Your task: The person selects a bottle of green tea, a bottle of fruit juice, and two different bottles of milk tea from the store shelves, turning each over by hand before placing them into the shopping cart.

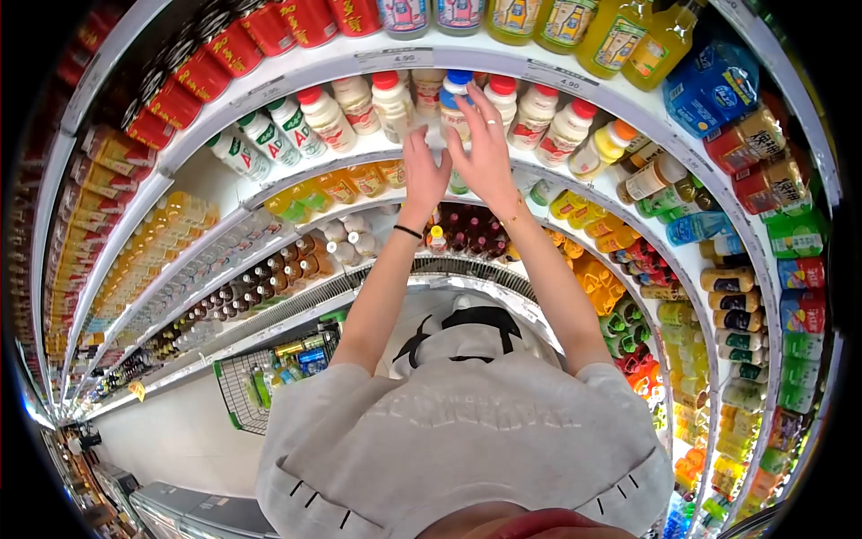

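Note:
Both my hands reach into a shelf of white drink bottles with red caps (pixel 392 103). My right hand (pixel 488 153) has its fingers stretched up and apart, overlapping a bottle with a blue cap (pixel 459 78) in the row. Just left of it is my left hand (pixel 426 175), fingers extended and the thumb out toward the right hand, below the same bottles. Nothing shows in either palm. A dark band circles my left wrist, and a ring and a thin bracelet are on the right hand and wrist.
Red cans (pixel 231 45) and yellow bottles (pixel 620 36) line the shelf above. White-and-green bottles (pixel 267 139) stand to the left, a yellow-capped bottle (pixel 603 151) to the right. A shopping cart (pixel 242 393) with goods is at my lower left, beside the shelves.

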Tool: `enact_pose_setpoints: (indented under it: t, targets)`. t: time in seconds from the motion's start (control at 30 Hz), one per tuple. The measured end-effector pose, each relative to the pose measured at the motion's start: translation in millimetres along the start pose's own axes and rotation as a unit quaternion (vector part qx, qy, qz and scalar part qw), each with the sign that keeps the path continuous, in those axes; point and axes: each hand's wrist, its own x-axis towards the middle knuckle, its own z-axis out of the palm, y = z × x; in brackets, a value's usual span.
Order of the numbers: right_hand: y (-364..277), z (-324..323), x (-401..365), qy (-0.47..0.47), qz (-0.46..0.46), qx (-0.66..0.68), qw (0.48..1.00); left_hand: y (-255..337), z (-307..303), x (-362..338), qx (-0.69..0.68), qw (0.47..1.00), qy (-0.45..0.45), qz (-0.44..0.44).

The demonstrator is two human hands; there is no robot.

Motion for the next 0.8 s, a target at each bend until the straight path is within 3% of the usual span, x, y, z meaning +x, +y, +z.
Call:
enact_pose_setpoints:
  t: [0.23,0.37,0.47,0.53,0.67,0.8]
  targets:
    - [14.9,10.9,28.1,-0.015,0.003,-0.091,0.996,-22.8,29.6,33.5,0.073,0.994,-0.049,0.060]
    - [12.6,18.7,32.0,-0.003,0.004,-0.108,0.994,0.1,31.7,37.3,-0.028,0.995,-0.068,0.073]
    - [6.0,16.3,31.2,-0.001,0.040,-0.075,0.996,-7.5,35.8,39.2,-0.084,0.994,-0.072,0.008]
    - [4.4,13.0,30.5,-0.028,0.108,0.012,0.994,-10.8,35.9,43.0,-0.079,0.995,-0.054,0.026]
    - [4.0,19.9,25.6,0.043,0.068,0.049,0.996,3.7,23.3,34.5,-0.088,0.996,-0.008,0.032]
    - [-4.9,23.1,18.3,0.015,0.043,0.091,0.995,0.9,19.2,24.7,-0.117,0.993,-0.017,0.026]
